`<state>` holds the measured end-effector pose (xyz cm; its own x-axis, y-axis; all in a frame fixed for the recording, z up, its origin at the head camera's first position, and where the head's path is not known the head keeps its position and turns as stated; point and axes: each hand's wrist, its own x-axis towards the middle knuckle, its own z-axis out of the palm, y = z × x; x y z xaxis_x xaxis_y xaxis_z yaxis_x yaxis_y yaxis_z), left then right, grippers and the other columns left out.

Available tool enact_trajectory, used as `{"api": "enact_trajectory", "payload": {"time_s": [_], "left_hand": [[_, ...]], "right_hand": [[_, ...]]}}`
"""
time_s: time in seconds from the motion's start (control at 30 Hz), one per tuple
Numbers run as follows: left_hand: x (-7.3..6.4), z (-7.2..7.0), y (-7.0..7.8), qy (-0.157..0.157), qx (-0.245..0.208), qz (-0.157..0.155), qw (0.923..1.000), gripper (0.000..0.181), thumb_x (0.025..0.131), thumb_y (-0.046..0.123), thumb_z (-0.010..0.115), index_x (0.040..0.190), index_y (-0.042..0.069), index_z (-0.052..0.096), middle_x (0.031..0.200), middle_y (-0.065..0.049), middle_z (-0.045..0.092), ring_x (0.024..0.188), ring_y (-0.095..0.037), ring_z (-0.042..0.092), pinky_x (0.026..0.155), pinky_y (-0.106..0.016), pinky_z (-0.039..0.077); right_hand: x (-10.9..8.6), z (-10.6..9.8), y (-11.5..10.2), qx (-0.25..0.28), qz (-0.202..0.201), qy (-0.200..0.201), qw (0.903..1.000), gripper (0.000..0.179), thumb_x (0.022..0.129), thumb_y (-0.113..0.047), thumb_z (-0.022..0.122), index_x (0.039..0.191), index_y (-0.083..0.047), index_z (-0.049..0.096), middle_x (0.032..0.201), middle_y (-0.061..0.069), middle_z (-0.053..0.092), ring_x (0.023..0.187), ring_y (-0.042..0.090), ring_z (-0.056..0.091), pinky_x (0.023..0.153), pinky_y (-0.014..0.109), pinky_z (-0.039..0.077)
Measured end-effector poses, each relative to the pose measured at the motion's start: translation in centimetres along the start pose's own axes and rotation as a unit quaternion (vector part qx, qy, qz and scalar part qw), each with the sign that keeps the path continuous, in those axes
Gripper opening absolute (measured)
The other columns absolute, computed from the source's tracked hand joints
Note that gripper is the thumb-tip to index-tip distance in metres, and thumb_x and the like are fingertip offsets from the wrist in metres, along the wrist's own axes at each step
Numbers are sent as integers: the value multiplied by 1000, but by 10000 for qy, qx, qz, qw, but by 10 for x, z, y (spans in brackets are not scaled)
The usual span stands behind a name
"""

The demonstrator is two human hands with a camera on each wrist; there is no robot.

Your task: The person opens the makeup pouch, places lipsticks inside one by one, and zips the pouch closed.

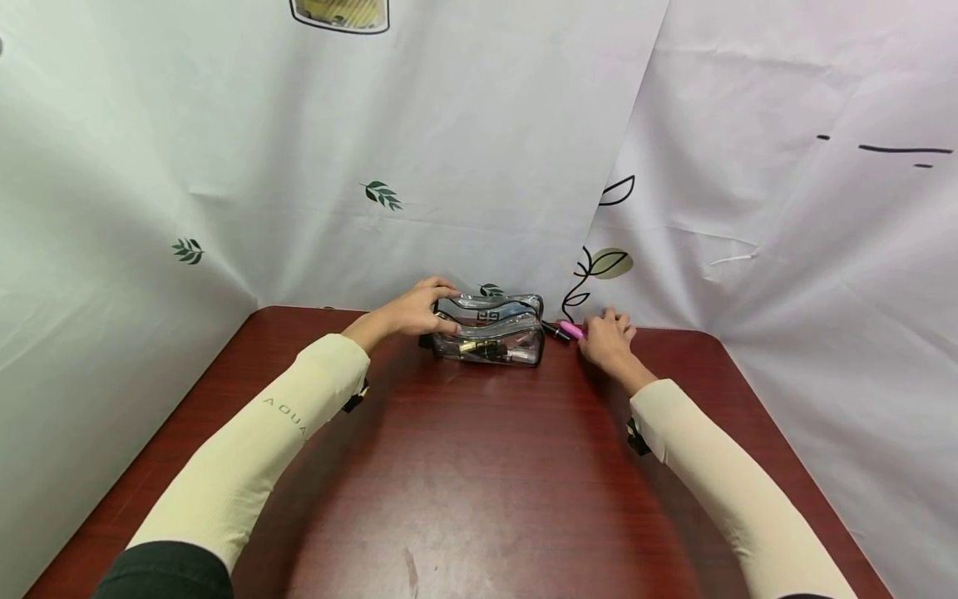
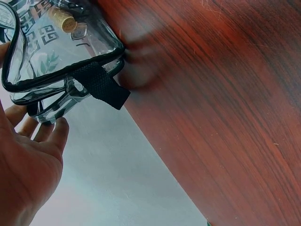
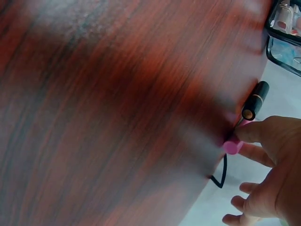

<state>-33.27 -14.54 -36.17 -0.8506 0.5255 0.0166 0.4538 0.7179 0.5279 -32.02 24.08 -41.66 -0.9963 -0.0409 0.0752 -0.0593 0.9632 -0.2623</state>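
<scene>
A clear zip pouch (image 1: 490,339) with black piping stands near the back edge of the table. Its left end is gripped by my left hand (image 1: 412,312), thumb in front and fingers over the top and back. Inside the pouch lie a gold-capped item (image 2: 63,20) and other small cosmetics, partly blurred. To the right of the pouch, my right hand (image 1: 608,339) pinches a pink tube (image 3: 233,145) between thumb and index finger, low at the table's back edge. The other right fingers are spread. Close to the pink tube lies a black tube with a gold band (image 3: 255,100).
The dark red wooden table (image 1: 464,482) ends at a white printed cloth (image 1: 479,150), which hangs along the back and both sides. A black strap tab (image 2: 101,84) sticks out from the pouch's left end.
</scene>
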Motion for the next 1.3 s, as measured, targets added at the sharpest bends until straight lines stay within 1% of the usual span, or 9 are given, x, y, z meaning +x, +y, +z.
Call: {"api": "enact_trajectory", "payload": {"time_s": [0.1, 0.23, 0.4, 0.47, 0.63, 0.7, 0.93, 1.1, 1.3], "left_hand": [[-1, 0, 1, -12, -5, -19, 10000, 86, 99, 38, 79, 170, 1, 48, 177, -21, 37, 169, -45, 29, 135, -68, 32], [-1, 1, 1, -34, 22, -27, 10000, 84, 100, 38, 78, 170, 2, 48, 177, -22, 37, 169, -45, 29, 134, -68, 33], [-2, 2, 2, -24, -13, -18, 10000, 84, 100, 37, 78, 170, 1, 48, 177, -22, 37, 169, -45, 29, 134, -68, 33], [-2, 3, 2, -13, -35, -13, 10000, 85, 99, 37, 78, 170, 1, 48, 177, -21, 37, 169, -45, 29, 135, -68, 32], [-1, 2, 2, -8, -22, -31, 10000, 85, 100, 36, 79, 170, 1, 48, 178, -21, 36, 169, -46, 27, 135, -68, 31], [0, 2, 2, -12, -15, -40, 10000, 84, 100, 37, 78, 170, 2, 48, 178, -21, 36, 170, -46, 27, 135, -69, 31], [-1, 0, 3, -20, 25, -36, 10000, 84, 101, 38, 78, 170, 2, 48, 178, -22, 36, 169, -46, 27, 135, -69, 31], [-1, 0, 1, -21, 11, -40, 10000, 84, 101, 38, 77, 170, 2, 48, 178, -21, 36, 169, -46, 27, 135, -69, 32], [-2, 0, 2, -31, -50, -61, 10000, 84, 101, 37, 77, 170, 2, 48, 178, -21, 35, 169, -46, 26, 134, -69, 31]], "right_hand": [[0, 1, 0, -50, 24, -15, 10000, 24, 100, -8, 63, 115, 9, 71, 165, 41, 40, 149, 68, 32, 120, 81, 30], [1, 3, 2, -48, 54, -43, 10000, 20, 98, -6, 61, 105, 10, 71, 166, 41, 39, 150, 68, 32, 121, 81, 29], [1, 0, 7, 157, 58, -16, 9999, 19, 96, -6, 60, 97, 10, 70, 169, 43, 36, 151, 69, 29, 122, 82, 27], [7, 5, 17, 202, -17, 94, 9997, 20, 98, -10, 61, 92, 7, 70, 170, 41, 37, 151, 68, 30, 121, 81, 28], [6, -5, 18, 290, -92, 332, 9990, 23, 100, -14, 64, 87, 4, 67, 171, 40, 38, 151, 67, 32, 119, 80, 32], [-1, -17, 8, 367, -89, 383, 9986, 21, 99, -12, 63, 88, 6, 66, 171, 41, 37, 152, 69, 33, 119, 81, 33], [-1, -31, -5, 466, -371, 595, 9964, 23, 99, -13, 63, 90, 7, 72, 173, 41, 36, 152, 70, 33, 115, 81, 34], [0, -40, -16, 622, -406, 659, 9951, 25, 98, -13, 65, 101, 8, 78, 175, 38, 35, 149, 67, 35, 115, 79, 35], [-1, -51, -27, 865, -616, 766, 9914, 27, 100, -14, 67, 109, 9, 77, 178, 33, 34, 150, 64, 34, 116, 77, 34]]}}
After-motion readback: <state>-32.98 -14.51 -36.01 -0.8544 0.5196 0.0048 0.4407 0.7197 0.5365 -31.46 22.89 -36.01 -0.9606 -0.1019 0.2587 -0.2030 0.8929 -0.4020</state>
